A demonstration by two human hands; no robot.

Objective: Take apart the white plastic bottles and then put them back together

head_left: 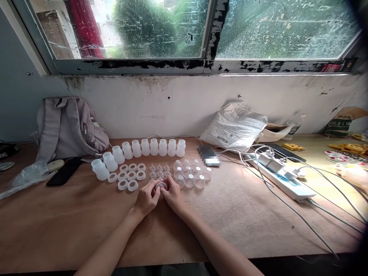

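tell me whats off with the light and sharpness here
Head view: daylight enters through the speckled window; glare burns out the far right of the table; right-hand corners go dark; wide-angle stretch slants the outer edges; pixelation covers part of a dark item; the clear piece between both hands lacks fine detail

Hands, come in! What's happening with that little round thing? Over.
Left hand and right hand pinching small round piece. Clear cups close beside the right hand. Over.

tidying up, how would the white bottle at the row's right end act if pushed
The white bottle looks translucent and hollow, so probably light. Standing taller than wide, it could tip, and its round sides might let it roll.
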